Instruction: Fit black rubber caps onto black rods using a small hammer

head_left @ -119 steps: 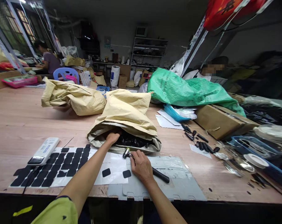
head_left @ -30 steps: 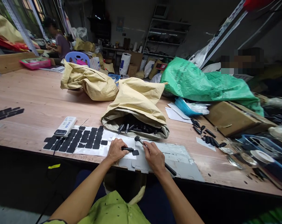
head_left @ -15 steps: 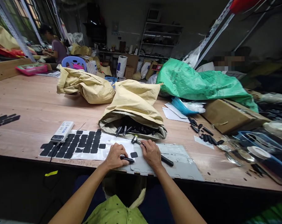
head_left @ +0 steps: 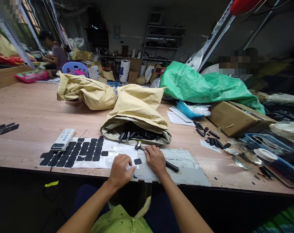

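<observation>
My right hand (head_left: 155, 159) is closed round a small hammer (head_left: 171, 166) with a black handle. Its metal head (head_left: 138, 145) lies on the table just in front of an open tan sack (head_left: 137, 110) full of black pin-like parts (head_left: 127, 135). My left hand (head_left: 121, 170) is curled at the table's front edge, on the corner of a grey mat (head_left: 186, 171). Whatever its fingers hold is hidden. A single black pad (head_left: 137, 161) lies on the mat between my hands. To the left is a white sheet (head_left: 113, 153) covered with several black pads (head_left: 86, 151).
A white handset (head_left: 63, 139) with a cord lies on the sheet's left end. A second tan sack (head_left: 86, 92), a green bag (head_left: 205, 85), a cardboard box (head_left: 234, 118), loose black parts (head_left: 211, 137) and trays (head_left: 270, 145) fill the right. Another person sits far left.
My left hand left the sack and came back holding a black pin-like part, then slid to the table edge, where the part is hidden. The view shifted. My right hand stayed on the hammer.
</observation>
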Demonstrator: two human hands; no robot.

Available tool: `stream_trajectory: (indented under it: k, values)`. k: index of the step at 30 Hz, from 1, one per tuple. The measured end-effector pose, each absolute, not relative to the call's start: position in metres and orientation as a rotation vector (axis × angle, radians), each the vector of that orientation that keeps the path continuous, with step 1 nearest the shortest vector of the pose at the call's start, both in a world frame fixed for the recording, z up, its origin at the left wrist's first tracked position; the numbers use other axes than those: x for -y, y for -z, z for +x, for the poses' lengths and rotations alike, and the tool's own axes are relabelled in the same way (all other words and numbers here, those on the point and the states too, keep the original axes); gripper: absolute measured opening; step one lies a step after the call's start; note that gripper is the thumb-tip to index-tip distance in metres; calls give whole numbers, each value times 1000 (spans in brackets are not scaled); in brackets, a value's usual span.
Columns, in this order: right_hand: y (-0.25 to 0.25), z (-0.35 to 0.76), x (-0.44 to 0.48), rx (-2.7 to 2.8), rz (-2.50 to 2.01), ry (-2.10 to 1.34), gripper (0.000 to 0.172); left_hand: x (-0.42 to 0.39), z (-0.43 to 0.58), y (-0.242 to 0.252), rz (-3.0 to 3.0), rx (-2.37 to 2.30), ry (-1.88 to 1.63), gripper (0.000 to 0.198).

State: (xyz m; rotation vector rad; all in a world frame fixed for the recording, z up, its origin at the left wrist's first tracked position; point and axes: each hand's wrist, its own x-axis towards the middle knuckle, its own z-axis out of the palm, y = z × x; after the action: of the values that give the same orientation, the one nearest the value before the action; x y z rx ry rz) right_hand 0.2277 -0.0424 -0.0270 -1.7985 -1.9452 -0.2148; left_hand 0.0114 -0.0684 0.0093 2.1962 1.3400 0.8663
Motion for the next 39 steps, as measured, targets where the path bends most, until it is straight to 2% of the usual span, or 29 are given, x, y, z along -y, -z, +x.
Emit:
stream_trajectory:
  k: [2, 4, 7, 9, 13, 16, 20, 29, 39]
  values:
    - [27, 227, 42, 1939, -1798, 207, 21, 34, 12, -16, 2095, -1564, -965, 8]
    - [26, 227, 42, 1932, -1796, 201, 20, 2, 12, -18, 2020, -1761, -986, 13]
    - [25, 227, 42, 1926, -1795, 202, 20, -32, 11, -15, 1984, -1964, -850, 26]
    - [25, 227, 42, 1929, -1799, 198, 20, -41, 9, -11, 1993, -2002, -755, 23]
    - [25, 227, 42, 1931, -1806, 197, 20, -32, 0, -9, 2052, -1919, -780, 13]
    - [25, 226, 42, 1926, -1813, 204, 20, -10, -6, -9, 2147, -1667, -832, 10]
    - [25, 225, 43, 1919, -1829, 195, 20, 15, -7, -5, 2213, -1336, -693, 11]
    - [22, 229, 45, 1957, -1755, 150, 26, 18, -3, 1, 2112, -1358, -594, 17]
    - [-10, 186, 89, 1872, -1521, -238, 29, 19, 1, 3, 2059, -1409, -613, 15]
